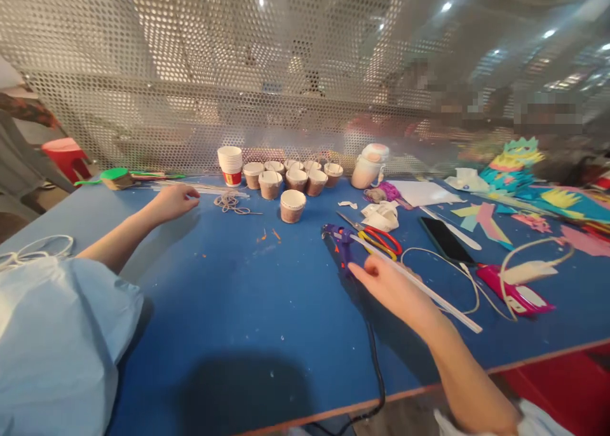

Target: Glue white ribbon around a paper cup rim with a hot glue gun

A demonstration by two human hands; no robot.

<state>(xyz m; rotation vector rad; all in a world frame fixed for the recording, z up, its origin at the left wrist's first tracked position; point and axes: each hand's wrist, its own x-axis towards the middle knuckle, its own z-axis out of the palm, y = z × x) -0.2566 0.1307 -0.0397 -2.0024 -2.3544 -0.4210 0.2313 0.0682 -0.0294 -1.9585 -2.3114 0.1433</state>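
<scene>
My left hand (175, 203) hovers over the far left of the blue table, its fingers loosely apart and holding nothing. Just right of it lies a tangle of twine (229, 202), with thin pale strips (214, 188) behind. My right hand (393, 290) is beside the handle of a purple hot glue gun (341, 235). Its thumb tip seems to touch the handle, but no fingers wrap round it. A long clear glue stick (443, 300) runs out of the gun's back, past the hand. One twine-wrapped paper cup (291, 208) stands in front of several similar cups (269, 185).
Red-and-yellow-handled scissors (379, 240) lie beyond the glue gun. A phone (445, 240), a white cable (469, 283) and a pink packet (515, 290) occupy the right. Stacked white cups (230, 163) and a lidded bottle (369, 167) stand at the back. The gun's black cord (374, 353) crosses the front edge.
</scene>
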